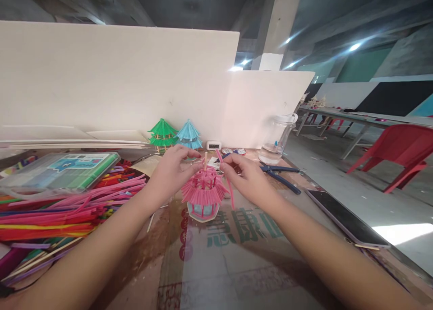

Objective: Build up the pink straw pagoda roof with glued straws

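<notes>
In the head view, the pink pagoda model (204, 196) stands mid-table between the hands. The left hand (173, 166) curls at its top left; whether it grips anything I cannot tell. The right hand (249, 178) pinches a pink strip (232, 198) just right of the roof. Far left stand a green model (163, 129) and a blue model (188, 133); pliers (283, 182) lie right.

The pink pagoda model (204, 195) looks fuzzy and matt to me over the feed, with a bare wooden stick (206, 159) at its top. I read the case (43, 174) as clear, smooth plastic and the jug (274, 141) as transparent and shiny. The phone (348, 217) looks glossy, the board (118, 84) matt, the chair (394, 145) plastic.
</notes>
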